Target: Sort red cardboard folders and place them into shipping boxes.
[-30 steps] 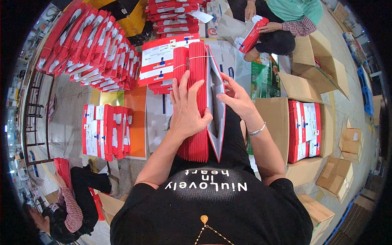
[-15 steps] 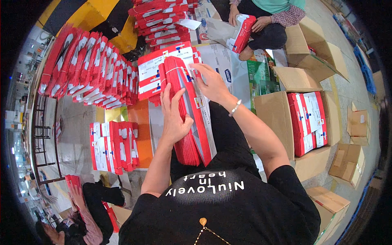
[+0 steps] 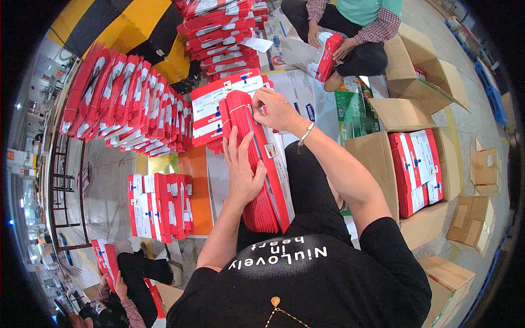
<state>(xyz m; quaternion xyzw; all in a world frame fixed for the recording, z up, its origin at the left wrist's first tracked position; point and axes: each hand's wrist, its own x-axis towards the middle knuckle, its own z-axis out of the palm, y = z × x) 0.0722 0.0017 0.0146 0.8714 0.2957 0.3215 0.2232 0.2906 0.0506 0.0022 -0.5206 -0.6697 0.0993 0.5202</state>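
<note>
A thick bundle of red folded card sleeves (image 3: 258, 210) stands on edge on my lap, tilted, with a thin pale band around its upper part. My left hand (image 3: 244, 172) is wrapped over its middle, fingers on the left and thumb on the right. A red-and-white outer sleeve (image 3: 272, 158) leans slightly apart along the right side, leaving a narrow gap. At the bundle's top right, my right hand (image 3: 278, 109) is closed in a pinch; what lies between its fingertips is hidden. Just beyond, a stack of red-and-white sleeves (image 3: 205, 106) lies flat.
Long rows of banded red sleeves (image 3: 123, 98) stand at the far left, with a smaller stack (image 3: 158, 208) nearer. An open carton (image 3: 372, 164) on the right holds more. One co-worker (image 3: 363, 33) sits ahead; another (image 3: 123, 284) sits at lower left, both handling sleeves.
My right hand has drawn its fingers from a looser spread into a pinch at the bundle's top. The lower-left co-worker's hands and sleeves have moved lower. The whole view has shifted slightly.
</note>
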